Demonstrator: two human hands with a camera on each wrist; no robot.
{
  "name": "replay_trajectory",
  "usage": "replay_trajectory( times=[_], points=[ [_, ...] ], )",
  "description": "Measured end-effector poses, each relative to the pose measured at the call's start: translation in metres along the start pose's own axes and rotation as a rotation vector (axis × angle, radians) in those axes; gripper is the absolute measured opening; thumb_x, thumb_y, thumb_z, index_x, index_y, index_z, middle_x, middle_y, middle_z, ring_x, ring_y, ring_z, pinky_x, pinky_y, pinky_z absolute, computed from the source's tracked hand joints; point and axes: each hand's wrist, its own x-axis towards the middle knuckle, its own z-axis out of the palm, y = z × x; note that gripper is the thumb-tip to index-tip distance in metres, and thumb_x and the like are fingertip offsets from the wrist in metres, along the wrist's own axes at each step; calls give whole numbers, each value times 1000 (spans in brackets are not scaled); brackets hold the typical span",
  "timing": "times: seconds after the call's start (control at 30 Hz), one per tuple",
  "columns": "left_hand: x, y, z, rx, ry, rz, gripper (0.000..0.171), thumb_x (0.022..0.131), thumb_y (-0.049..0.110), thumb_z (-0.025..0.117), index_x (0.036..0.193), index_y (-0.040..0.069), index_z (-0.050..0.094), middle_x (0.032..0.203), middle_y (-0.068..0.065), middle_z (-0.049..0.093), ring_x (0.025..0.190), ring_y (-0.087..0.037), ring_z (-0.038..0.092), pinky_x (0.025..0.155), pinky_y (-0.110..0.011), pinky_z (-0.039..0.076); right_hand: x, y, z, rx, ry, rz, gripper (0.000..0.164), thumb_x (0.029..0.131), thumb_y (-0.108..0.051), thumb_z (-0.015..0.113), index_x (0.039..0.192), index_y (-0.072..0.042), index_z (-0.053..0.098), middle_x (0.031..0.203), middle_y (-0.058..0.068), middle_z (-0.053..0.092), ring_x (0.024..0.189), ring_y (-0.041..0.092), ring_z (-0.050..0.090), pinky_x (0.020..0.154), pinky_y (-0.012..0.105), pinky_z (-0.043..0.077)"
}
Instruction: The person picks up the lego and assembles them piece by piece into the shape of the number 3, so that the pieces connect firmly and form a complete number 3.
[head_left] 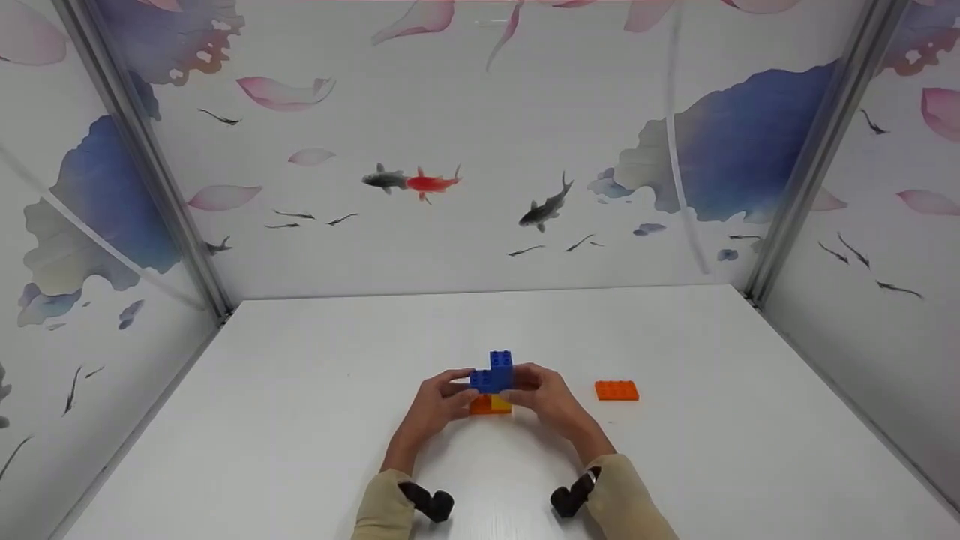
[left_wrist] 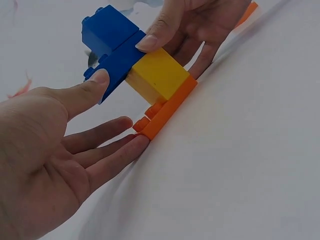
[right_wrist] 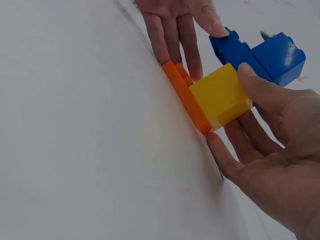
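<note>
A toy-brick stack, blue over yellow over orange, is clasped at its left by the left hand and at its right by the right hand; farther right, a flat orange brick is seen.

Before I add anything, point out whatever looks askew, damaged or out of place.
Nothing looks damaged or spilled. The one slight oddity is the blue plate: its left end juts over the orange base plate with a gap beneath, since the yellow brick supports only the right end. That may be deliberate.
</note>
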Motion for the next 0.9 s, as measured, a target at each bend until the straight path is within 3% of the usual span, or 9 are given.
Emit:
replay_trajectory(
  times=[0.37,0.57,0.9],
  points=[
    [0,2,1,-20,8,-26,51,99,24,62,145,8,50,139,-23,58,122,-31,64,98,-41,57,-3,-21,-2,-74,25,25,60,90,-18,75,144,-9,52,141,14,60,131,33,57,111,47,48],
    [2,1,1,-5,26,-40,52,98,26,64,145,9,50,140,-23,58,122,-31,63,96,-40,58,-13,-31,-18,-139,21,26,58,90,-21,76,143,-13,54,143,12,58,133,34,56,107,46,51],
    [1,-1,2,4,48,-35,51,97,27,65,143,9,51,140,-23,57,123,-34,63,93,-38,59,-38,-34,-51,-214,-3,-9,46,94,-22,71,136,-7,59,137,17,61,127,33,60,105,45,53]
  ],
)
